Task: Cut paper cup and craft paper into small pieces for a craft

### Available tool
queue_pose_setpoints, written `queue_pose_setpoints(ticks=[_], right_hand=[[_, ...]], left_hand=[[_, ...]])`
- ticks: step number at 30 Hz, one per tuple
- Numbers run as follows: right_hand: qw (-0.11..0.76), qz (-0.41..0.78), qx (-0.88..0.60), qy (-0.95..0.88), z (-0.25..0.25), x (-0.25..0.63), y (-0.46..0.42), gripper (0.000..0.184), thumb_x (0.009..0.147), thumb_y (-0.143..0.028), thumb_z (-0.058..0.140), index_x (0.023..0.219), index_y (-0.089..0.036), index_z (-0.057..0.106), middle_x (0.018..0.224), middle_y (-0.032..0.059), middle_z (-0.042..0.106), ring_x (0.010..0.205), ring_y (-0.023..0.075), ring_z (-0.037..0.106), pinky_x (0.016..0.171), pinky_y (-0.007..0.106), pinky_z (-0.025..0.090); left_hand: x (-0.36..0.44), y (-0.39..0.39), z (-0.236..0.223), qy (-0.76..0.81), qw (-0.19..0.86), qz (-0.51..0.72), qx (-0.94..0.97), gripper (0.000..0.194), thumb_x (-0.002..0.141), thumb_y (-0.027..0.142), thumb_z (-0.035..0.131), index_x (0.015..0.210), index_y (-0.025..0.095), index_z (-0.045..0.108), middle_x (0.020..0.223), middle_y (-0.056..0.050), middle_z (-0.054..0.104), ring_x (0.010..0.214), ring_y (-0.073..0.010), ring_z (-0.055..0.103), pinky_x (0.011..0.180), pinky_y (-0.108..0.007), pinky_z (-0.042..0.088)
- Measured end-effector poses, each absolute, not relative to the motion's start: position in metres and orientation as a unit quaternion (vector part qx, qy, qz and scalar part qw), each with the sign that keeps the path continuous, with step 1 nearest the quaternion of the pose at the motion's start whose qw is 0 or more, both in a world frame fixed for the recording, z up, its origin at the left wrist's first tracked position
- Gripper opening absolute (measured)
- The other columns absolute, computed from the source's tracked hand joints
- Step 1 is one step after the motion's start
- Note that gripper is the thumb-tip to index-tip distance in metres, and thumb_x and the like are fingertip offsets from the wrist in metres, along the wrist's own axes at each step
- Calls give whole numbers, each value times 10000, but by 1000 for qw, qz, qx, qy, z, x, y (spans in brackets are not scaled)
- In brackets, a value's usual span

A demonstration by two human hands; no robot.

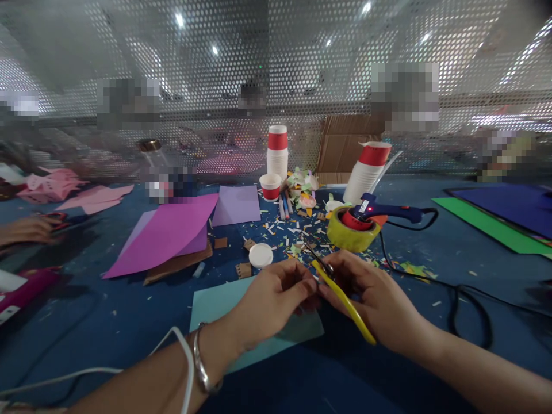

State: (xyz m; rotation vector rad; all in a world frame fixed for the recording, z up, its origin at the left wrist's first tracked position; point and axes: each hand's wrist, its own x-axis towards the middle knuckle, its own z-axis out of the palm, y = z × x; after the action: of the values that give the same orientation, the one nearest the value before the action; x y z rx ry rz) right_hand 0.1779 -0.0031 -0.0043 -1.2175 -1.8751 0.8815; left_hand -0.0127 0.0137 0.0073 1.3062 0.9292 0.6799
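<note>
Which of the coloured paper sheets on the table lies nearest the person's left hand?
The pale blue sheet, partly hidden by the left hand. The magenta sheet and lilac sheets lie farther off, the green sheet far right.

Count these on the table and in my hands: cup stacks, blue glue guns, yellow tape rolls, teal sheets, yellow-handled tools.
Cup stacks: 2
Glue gun: 1
Tape roll: 1
Teal sheet: 1
Yellow-handled tool: 1
Total: 6
</note>
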Motion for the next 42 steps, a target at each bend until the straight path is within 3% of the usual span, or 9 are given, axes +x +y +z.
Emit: queue_pose_setpoints(ticks=[3, 5, 12, 18, 23, 35, 42], right_hand=[[357, 328, -460, -744, -5, 179, -3, 79, 900, -275, 610, 963, -228, 600, 740, -24, 584, 625, 126, 514, 586, 224, 440], [361, 333, -445, -749, -7, 180, -3, 110, 894, -239, 613, 1002, -230, 592, 784, -20, 613, 654, 124, 552, 613, 220, 458], [362, 309, -429, -768, -8, 183, -3, 105, 889, -244, 617, 992, -231, 601, 794, -9, 614, 656, 127, 550, 594, 227, 450], [359, 369, -469, -718, -5, 186, 0, 281, 870, -444, 663, 1019, -226, 570, 827, 7, 594, 690, 146, 548, 618, 251, 460], [324, 397, -473, -717, 1, 186, -1, 398, 812, -487, 699, 1048, -208, 538, 827, -2, 551, 709, 154, 513, 621, 259, 439], [279, 387, -481, -736, 8, 186, -2, 387, 833, -494, 649, 1053, -198, 532, 838, 4, 544, 726, 166, 481, 657, 282, 415], [278, 380, -473, -745, 7, 188, -3, 356, 841, -478, 652, 1038, -204, 537, 833, -2, 530, 713, 158, 466, 645, 276, 403]], left_hand=[[-15, 18, 6, 407, 771, 245, 425, 230, 859, 404, 645, 866, 184, 577, 707, -31, 680, 607, -135, 625, 591, -253, 433], [-16, 21, 4, 402, 810, 231, 360, 237, 813, 373, 708, 850, 172, 589, 709, -35, 687, 600, -126, 632, 591, -243, 433], [-19, 22, 5, 379, 823, 268, 328, 259, 660, 222, 859, 746, 116, 639, 705, -3, 624, 622, -75, 567, 614, -206, 424], [-20, 24, 12, 365, 712, 382, 464, 262, 730, 268, 825, 785, 148, 598, 695, 27, 582, 641, -88, 571, 625, -225, 435], [-17, 20, 15, 377, 579, 466, 554, 228, 806, 237, 756, 835, 188, 535, 750, 31, 605, 673, -86, 567, 650, -231, 453], [-19, 10, 10, 372, 330, 529, 688, 286, 878, 148, 661, 748, 217, 417, 839, 29, 672, 815, -101, 636, 729, -243, 500], [-19, 8, 12, 361, 286, 526, 715, 310, 867, 106, 654, 726, 216, 400, 826, 49, 681, 802, -92, 651, 708, -230, 502]])
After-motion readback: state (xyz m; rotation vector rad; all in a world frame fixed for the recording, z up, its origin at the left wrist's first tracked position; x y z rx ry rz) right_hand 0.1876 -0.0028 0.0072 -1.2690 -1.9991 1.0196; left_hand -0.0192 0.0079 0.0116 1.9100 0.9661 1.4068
